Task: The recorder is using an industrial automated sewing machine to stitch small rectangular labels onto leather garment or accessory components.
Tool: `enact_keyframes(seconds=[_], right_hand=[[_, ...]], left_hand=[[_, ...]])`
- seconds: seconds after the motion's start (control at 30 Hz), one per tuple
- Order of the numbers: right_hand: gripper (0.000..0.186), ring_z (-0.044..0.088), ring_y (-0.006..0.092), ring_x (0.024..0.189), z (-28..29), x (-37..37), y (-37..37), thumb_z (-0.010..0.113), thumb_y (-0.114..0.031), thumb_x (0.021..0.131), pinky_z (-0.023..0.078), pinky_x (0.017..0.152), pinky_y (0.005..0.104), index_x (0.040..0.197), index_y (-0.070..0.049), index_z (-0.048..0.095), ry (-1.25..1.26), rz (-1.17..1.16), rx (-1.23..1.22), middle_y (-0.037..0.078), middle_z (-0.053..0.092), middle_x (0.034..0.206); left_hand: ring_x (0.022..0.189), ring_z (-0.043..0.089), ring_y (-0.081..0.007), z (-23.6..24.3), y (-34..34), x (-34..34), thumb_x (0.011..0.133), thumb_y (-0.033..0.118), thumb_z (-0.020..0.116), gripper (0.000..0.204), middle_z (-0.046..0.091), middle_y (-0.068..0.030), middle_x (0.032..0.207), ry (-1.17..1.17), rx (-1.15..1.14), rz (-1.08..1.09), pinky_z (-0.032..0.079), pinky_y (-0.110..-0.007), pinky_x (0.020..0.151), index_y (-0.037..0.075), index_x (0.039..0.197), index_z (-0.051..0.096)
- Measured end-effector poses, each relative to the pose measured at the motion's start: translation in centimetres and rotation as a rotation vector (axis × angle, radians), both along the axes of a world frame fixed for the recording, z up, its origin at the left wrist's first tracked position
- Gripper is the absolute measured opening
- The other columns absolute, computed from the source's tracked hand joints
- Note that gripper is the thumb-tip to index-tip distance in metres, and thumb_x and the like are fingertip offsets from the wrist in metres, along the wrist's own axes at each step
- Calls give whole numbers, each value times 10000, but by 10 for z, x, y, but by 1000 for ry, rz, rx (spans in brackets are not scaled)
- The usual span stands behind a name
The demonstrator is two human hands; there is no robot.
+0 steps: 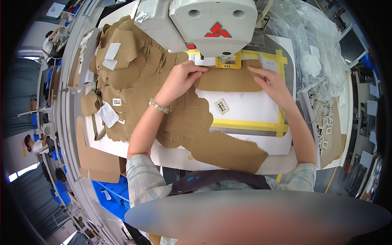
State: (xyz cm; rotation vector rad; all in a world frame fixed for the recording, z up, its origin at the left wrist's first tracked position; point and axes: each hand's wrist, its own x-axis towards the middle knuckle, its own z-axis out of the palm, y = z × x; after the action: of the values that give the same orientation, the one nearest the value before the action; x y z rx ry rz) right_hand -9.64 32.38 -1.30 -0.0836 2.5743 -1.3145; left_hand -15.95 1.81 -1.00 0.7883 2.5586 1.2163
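My left hand (183, 77) pinches the upper left of an oblong brown fabric piece (226, 83) lying beneath the head of a white sewing machine (210, 20). My right hand (269, 83) touches the piece's right end, thumb and forefinger apart. At the piece's upper edge sits a small yellow clamp frame (234, 62), just below the machine head. Lower down, a small square label (221, 107) lies on the white board (249, 106), which has yellow tape (245, 123) around it. Many overlapping brown pieces (181, 128) spread left of and below my left hand.
At the left, brown pieces (122, 77) are piled high beside a cardboard sheet (98, 163) and blue crate (104, 196). At the right are crumpled clear plastic (304, 45) and a box of small labels (316, 114). Two co-workers (51, 38) (38, 145) work at far left.
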Motion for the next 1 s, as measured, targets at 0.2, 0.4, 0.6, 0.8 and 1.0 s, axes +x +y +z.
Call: enact_keyframes(seconds=[0.2, 0.4, 0.6, 0.8, 1.0], right_hand=[[349, 415, 175, 620, -19, -22, -7, 574, -94, 924, 368, 601, 307, 1269, -87, 622, 297, -114, -32, 117, 560, 756], [299, 504, 251, 665, -32, -29, -13, 566, -91, 930, 369, 744, 343, 1217, -90, 649, 458, -194, 67, 94, 582, 771], [286, 511, 209, 631, -36, -29, -14, 559, -80, 929, 359, 752, 324, 1186, -127, 676, 567, -214, 159, 58, 580, 742], [275, 516, 189, 621, -36, -28, -15, 569, -74, 920, 352, 744, 319, 1160, -133, 690, 534, -202, 242, 38, 567, 718], [264, 511, 192, 614, -34, -28, -14, 578, -72, 914, 352, 724, 326, 1146, -120, 694, 521, -208, 225, 42, 583, 723]], left_hand=[[648, 548, -203, -11, 5, -28, 880, 33, 629, 154, 614, -126, 758, 103, 38, 93, 454, -311, 633, -30, 1007, 690], [546, 497, -206, -32, 6, -33, 892, 65, 631, 147, 598, -146, 653, 112, 6, 221, 422, -315, 558, -64, 947, 676], [601, 561, -183, -38, 5, -35, 876, 45, 628, 149, 670, -154, 748, 137, -54, 277, 463, -297, 611, -68, 962, 674], [755, 617, -268, -44, -2, -36, 855, 41, 640, 185, 671, -172, 873, 175, -104, 258, 487, -346, 706, -64, 1007, 654], [850, 623, -308, -48, -2, -37, 841, 26, 642, 192, 665, -173, 931, 263, -108, 233, 488, -367, 752, -56, 1015, 640]])
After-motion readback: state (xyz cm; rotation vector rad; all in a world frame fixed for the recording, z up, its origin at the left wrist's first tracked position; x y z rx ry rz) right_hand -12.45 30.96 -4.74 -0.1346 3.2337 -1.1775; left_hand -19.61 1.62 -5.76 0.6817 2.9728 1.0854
